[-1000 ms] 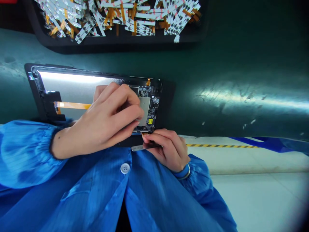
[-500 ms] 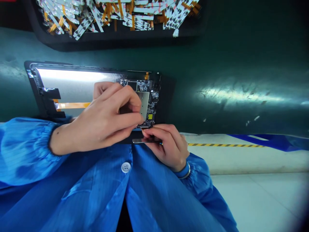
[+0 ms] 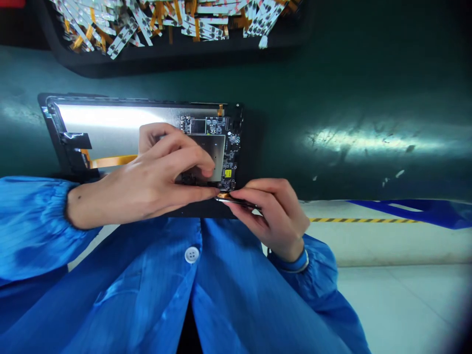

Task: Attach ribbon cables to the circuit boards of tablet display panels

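Observation:
An opened tablet (image 3: 110,117) lies before me, its silver back plate and dark circuit board (image 3: 229,156) showing. My left hand (image 3: 155,174) rests over it with fingers apart, one stretched fingertip touching the board's near edge. Beside that fingertip is a small orange flex cable (image 3: 223,195). My right hand (image 3: 275,211) pinches slim metal tweezers (image 3: 241,201), whose far end reaches the flex cable at the tablet's near right corner. Part of the tweezers is hidden behind my fingers. A longer orange ribbon (image 3: 114,161) runs under my left hand.
Beyond the tablet stands a black tray (image 3: 147,66) heaped with white and orange flex strips (image 3: 206,27). The green work mat (image 3: 350,108) stretches to the right. A blue object (image 3: 416,214) sits past the bench edge, near a yellow-black floor stripe (image 3: 365,221).
My right hand has shifted right, and the tweezers have turned so their end meets the flex cable. The left fingers have spread, one straightening along the board's edge.

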Available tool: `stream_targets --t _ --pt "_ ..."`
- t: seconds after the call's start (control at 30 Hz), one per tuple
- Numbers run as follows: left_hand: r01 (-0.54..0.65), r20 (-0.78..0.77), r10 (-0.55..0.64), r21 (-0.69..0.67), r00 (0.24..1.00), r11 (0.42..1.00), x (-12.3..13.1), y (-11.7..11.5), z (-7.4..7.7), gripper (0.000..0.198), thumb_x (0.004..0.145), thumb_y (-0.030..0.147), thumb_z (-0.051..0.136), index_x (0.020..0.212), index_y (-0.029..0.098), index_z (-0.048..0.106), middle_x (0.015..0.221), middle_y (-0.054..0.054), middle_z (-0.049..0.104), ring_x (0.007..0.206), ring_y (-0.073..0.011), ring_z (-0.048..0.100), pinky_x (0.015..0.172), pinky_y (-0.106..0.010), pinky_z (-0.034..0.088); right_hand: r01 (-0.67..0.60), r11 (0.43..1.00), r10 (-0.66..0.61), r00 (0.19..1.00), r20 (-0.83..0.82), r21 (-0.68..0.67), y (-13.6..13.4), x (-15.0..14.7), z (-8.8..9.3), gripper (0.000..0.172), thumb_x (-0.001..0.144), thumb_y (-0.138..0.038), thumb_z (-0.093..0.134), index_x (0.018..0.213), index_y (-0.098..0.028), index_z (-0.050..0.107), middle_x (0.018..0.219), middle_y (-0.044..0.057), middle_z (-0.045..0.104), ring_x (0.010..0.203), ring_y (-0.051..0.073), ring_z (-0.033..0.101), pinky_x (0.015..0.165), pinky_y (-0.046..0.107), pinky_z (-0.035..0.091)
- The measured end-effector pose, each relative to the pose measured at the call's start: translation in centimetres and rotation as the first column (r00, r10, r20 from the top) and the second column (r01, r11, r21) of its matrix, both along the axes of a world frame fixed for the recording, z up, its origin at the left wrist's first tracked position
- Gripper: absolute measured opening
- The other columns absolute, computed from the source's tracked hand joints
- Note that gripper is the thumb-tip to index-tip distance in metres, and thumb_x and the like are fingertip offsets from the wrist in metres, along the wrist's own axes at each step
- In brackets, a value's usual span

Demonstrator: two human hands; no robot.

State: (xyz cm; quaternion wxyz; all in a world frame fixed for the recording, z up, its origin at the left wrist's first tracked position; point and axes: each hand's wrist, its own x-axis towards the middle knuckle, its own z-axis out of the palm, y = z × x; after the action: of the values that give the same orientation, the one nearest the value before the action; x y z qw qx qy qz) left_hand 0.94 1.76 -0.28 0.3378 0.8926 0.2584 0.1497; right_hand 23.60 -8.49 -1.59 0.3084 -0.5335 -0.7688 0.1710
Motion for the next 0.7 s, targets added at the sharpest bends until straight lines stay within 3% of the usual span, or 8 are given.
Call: stream_targets --t 0.17,0.3,0.43,0.53,0.7 --pt "0.025 0.011 -0.026 0.044 1.0 0.999 0.0 0.2 -0.1 0.026 0.099 0.043 0.051 0.108 0.019 0.058 0.103 -0.002 0.064 0.099 -0.0158 0.055 0.088 -0.037 0.037 -0.126 0.989 0.127 0.992 -0.006 0.074 0.0 0.2 -0.7 0.016 0.09 -0.014 0.066 0.106 -0.015 0.064 0.092 0.005 0.068 0.075 0.014 0.065 0.064 0.026 0.059" --pt "0.087 0.036 -0.091 0.109 0.995 0.99 0.1 0.5 -0.1 0.015 0.099 0.034 0.053 0.107 0.022 0.059 0.102 -0.002 0.068 0.098 -0.0177 0.059 0.088 -0.041 0.04 -0.117 0.985 0.119 0.993 -0.01 0.125 -0.1 0.0 -1.2 0.016 0.088 -0.015 0.068 0.104 -0.015 0.066 0.09 0.006 0.069 0.074 0.015 0.066 0.06 0.025 0.059" --pt "0.184 0.002 -0.196 0.326 0.981 0.927 0.2 0.7 0.3 0.014 0.101 0.027 0.048 0.105 0.025 0.062 0.1 0.001 0.071 0.095 -0.0195 0.063 0.09 -0.044 0.043 -0.091 0.98 0.092 0.996 0.001 0.176 -0.1 -0.1 -1.5 0.013 0.089 -0.016 0.067 0.102 -0.017 0.067 0.088 0.005 0.07 0.071 0.014 0.065 0.057 0.026 0.058" --pt "0.24 -0.045 -0.248 0.463 0.968 0.853 0.2 0.8 0.8 0.019 0.1 0.018 0.046 0.104 0.025 0.062 0.095 0.003 0.071 0.092 -0.0182 0.066 0.09 -0.044 0.049 -0.105 0.985 0.107 0.994 -0.006 0.137 0.1 0.0 -1.7 0.011 0.09 -0.017 0.066 0.1 -0.02 0.066 0.089 0.003 0.07 0.074 0.014 0.066 0.06 0.026 0.058" --pt "0.309 -0.087 -0.303 0.446 0.949 0.84 0.1 0.8 1.7 0.039 0.097 0.007 0.028 0.101 0.024 0.062 0.098 0.002 0.07 0.095 -0.0142 0.068 0.094 -0.038 0.055 -0.111 0.993 0.117 0.978 -0.172 0.046 0.4 0.5 -1.3 0.008 0.091 -0.016 0.064 0.098 -0.019 0.066 0.087 0.002 0.068 0.072 0.012 0.063 0.06 0.026 0.055"
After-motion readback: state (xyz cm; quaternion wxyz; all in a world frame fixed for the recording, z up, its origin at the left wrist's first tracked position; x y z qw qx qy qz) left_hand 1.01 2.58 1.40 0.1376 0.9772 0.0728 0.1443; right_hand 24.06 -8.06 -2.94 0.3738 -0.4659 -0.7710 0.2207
